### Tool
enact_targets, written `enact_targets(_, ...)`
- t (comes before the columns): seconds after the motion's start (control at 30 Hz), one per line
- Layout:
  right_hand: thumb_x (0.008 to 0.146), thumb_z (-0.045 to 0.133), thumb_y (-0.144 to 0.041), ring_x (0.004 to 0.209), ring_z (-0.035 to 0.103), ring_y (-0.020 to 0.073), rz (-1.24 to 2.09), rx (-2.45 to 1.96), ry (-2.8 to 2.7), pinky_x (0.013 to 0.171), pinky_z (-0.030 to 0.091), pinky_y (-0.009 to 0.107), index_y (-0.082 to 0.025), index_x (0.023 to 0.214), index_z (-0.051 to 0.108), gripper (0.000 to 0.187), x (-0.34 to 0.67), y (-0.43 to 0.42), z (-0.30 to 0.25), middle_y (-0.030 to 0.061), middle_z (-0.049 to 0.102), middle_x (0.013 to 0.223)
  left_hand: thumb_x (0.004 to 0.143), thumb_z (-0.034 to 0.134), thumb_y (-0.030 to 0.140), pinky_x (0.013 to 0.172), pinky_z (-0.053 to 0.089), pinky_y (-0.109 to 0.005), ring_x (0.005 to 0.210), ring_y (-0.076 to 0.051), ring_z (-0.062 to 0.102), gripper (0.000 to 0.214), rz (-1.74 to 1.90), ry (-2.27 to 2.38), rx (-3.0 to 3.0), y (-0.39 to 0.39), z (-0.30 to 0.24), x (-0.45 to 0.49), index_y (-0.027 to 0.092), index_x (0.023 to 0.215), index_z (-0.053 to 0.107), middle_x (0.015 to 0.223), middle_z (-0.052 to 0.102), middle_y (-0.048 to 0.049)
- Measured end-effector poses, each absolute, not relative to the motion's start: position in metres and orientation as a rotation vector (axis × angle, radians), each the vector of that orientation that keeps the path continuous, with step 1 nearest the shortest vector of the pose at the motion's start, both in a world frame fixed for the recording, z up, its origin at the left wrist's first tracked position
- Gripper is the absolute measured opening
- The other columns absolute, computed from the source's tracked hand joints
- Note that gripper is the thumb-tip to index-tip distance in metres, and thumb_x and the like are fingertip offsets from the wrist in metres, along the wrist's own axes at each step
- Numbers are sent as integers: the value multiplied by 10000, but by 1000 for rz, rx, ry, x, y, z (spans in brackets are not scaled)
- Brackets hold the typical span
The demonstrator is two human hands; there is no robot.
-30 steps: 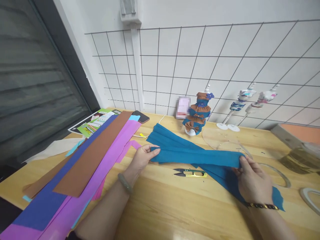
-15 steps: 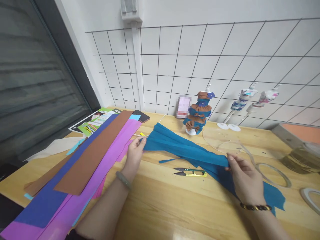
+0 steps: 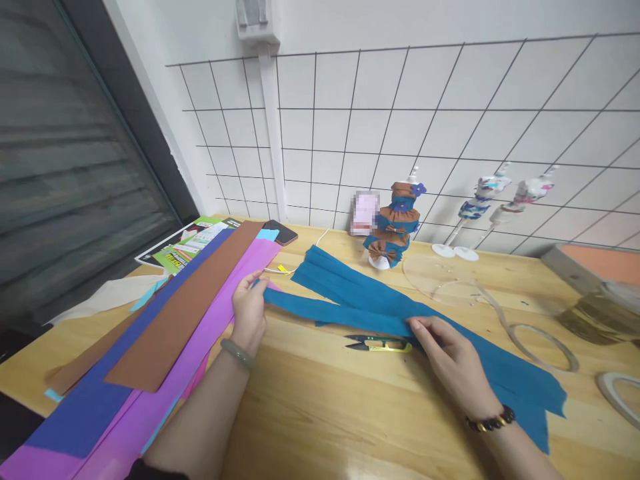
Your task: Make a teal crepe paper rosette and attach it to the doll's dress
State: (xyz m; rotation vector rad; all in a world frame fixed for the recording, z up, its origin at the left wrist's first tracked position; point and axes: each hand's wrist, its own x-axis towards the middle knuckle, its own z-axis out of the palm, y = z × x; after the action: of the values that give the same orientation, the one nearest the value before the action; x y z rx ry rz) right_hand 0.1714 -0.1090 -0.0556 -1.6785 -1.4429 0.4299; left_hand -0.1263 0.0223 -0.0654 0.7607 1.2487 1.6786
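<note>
A narrow teal crepe-paper strip (image 3: 335, 314) stretches between my two hands, a little above the table. My left hand (image 3: 250, 303) pinches its left end between thumb and fingers, beside the pile of coloured sheets. At the other end, my right hand (image 3: 447, 357) has its thumb and forefinger closed on the strip. Behind it, a wider teal crepe-paper piece (image 3: 380, 283) lies slantwise across the table and passes beneath my right hand. Yellow-handled thread snips (image 3: 377, 344) lie just below the strip, their handle end close to my right fingers.
Long brown, blue and purple crepe-paper sheets (image 3: 200, 307) pile up at left, near a dark phone (image 3: 281, 232). A dress form in brown and teal ruffles (image 3: 395, 230) stands at the back. Tape rolls (image 3: 547, 347) and a box (image 3: 595, 267) are on the right.
Both hands have shifted left, drawing the narrow teal strip forward and apart from the wider piece, which now lies on the table. The snips stay in place, now partly beside my right fingertips.
</note>
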Motion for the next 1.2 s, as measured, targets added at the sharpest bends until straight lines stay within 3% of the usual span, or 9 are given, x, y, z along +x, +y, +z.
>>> enact_targets(0.1, 802, 500, -450, 990, 543, 227, 379, -1623, -1512, 899, 389, 366, -219, 883, 657, 291, 166, -106, -57, 69, 633, 997, 554, 688, 212, 610, 446, -244, 626, -114, 576, 396, 1672, 1289, 807, 25, -70, -126, 152, 937, 610, 773, 626, -19)
enact_targets(0.17, 819, 478, -446, 1036, 528, 220, 371, -1601, -1538, 925, 381, 365, -222, 985, 635, 319, 163, -106, -57, 69, 613, 1067, 564, 673, 206, 632, 450, -254, 638, -119, 578, 387, 1664, 1311, 845, 26, -71, -127, 157, 943, 608, 777, 627, -17)
enact_targets(0.37, 892, 384, -390, 681, 614, 167, 402, -1627, -1570, 694, 500, 292, -180, 939, 619, 319, 161, -110, -56, 20, 640, 650, 572, 637, 140, 628, 452, -277, 651, -140, 568, 397, 1579, 1386, 1028, 25, -67, -127, 158, 967, 604, 777, 600, -28)
enact_targets(0.43, 880, 412, -393, 769, 613, 187, 376, -1609, -1613, 738, 492, 316, -191, 882, 639, 304, 159, -111, -55, 45, 656, 742, 562, 630, 96, 737, 450, -319, 783, -177, 573, 457, 1587, 1417, 1104, 23, -64, -125, 180, 1010, 598, 840, 591, -38)
enact_targets(0.57, 848, 487, -369, 1014, 544, 228, 366, -1514, -1853, 853, 452, 372, -256, 885, 689, 235, 148, -109, -50, 66, 620, 1042, 619, 588, 57, 978, 304, -396, 1101, -246, 451, 459, 1608, 1611, 1673, 10, -55, -115, 238, 1041, 599, 1078, 554, -68)
enact_targets(0.67, 872, 461, -330, 1109, 488, 236, 300, -1473, -2157, 905, 423, 418, -297, 1004, 670, 250, 136, -107, -49, 67, 578, 1149, 698, 535, 71, 973, 324, -385, 1106, -233, 452, 335, 1505, 1538, 2037, 0, -53, -105, 218, 989, 615, 1085, 560, -71)
enact_targets(0.87, 895, 410, -334, 950, 594, 222, 203, -1539, -2235, 819, 492, 412, -233, 1020, 653, 290, 130, -99, -54, 85, 660, 1013, 760, 490, 84, 869, 415, -339, 936, -186, 534, 219, 1280, 1195, 2210, -10, -62, -92, 186, 890, 633, 926, 616, -56)
enact_targets(0.97, 902, 385, -340, 964, 600, 229, 167, -1570, -2195, 820, 504, 402, -210, 1031, 644, 317, 133, -97, -51, 100, 648, 1051, 784, 481, 108, 847, 423, -348, 925, -191, 538, 206, 1186, 1088, 2250, -15, -63, -88, 187, 889, 640, 908, 628, -59)
enact_targets(1.2, 888, 419, -318, 1011, 581, 230, 134, -1434, -2177, 819, 514, 367, -229, 1078, 621, 292, 111, -100, -26, 99, 625, 1083, 809, 547, 265, 966, 349, -376, 1144, -210, 418, 414, 1034, 912, 2464, -26, -58, -85, 224, 1218, 491, 1205, 544, -64)
